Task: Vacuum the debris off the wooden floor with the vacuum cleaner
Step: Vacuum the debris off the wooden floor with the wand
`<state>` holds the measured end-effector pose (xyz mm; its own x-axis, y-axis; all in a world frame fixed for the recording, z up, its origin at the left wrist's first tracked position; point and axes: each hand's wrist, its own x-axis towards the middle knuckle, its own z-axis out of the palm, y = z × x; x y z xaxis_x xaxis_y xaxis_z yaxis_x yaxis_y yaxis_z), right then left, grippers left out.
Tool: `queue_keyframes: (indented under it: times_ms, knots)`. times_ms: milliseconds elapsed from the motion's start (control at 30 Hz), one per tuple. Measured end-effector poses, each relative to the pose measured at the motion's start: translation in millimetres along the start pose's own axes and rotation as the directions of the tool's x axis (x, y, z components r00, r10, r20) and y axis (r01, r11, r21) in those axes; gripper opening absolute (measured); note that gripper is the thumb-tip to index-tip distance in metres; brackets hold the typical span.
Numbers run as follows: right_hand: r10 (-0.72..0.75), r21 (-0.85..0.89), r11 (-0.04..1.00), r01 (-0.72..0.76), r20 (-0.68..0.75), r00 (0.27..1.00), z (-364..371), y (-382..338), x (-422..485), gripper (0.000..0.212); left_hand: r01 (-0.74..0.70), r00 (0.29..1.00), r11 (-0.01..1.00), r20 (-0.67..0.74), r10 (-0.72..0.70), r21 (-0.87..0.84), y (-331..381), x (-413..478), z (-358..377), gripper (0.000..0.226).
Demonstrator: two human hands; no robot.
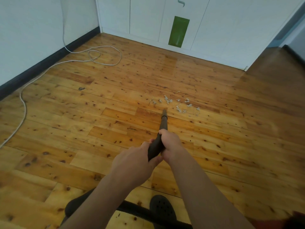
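I hold a dark vacuum wand with both hands. My right hand grips it further up the tube, and my left hand grips the near end. The nozzle tip points down at the wooden floor, just short of several small pale scraps of debris scattered ahead and to its right. A ribbed black hose runs across the floor below my arms.
A white cord loops over the floor at the back left and trails along the dark skirting board. White cabinets with a green panel close off the far side. My dark shoe stands near the hose.
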<state>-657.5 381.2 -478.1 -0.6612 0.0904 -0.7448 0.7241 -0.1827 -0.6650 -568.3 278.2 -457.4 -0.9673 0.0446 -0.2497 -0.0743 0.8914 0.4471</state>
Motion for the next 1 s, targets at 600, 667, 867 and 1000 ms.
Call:
queue_keyframes:
  times_ms: [600,667,867,1000]
  knots:
    - [0.000,0.113,0.994,0.005,-0.049,0.999,-47.7,-6.5,2.4,0.019,-0.103,0.995,0.994,0.012,0.103,0.024,30.9,11.8,18.7,0.033]
    - [0.005,0.117,0.993,0.001,-0.051,0.999,-51.1,-6.8,2.8,0.019,-0.109,0.994,0.994,0.019,0.109,0.026,34.1,12.0,18.0,0.030]
    - [-0.001,0.142,0.990,0.012,-0.077,0.997,-63.1,-9.0,5.6,0.019,-0.129,0.991,0.991,0.037,0.127,0.044,42.1,11.9,18.0,0.030]
    - [0.005,0.176,0.984,0.013,-0.099,0.995,-74.2,-11.3,8.5,0.020,-0.142,0.989,0.988,0.045,0.139,0.068,49.0,13.2,19.5,0.032]
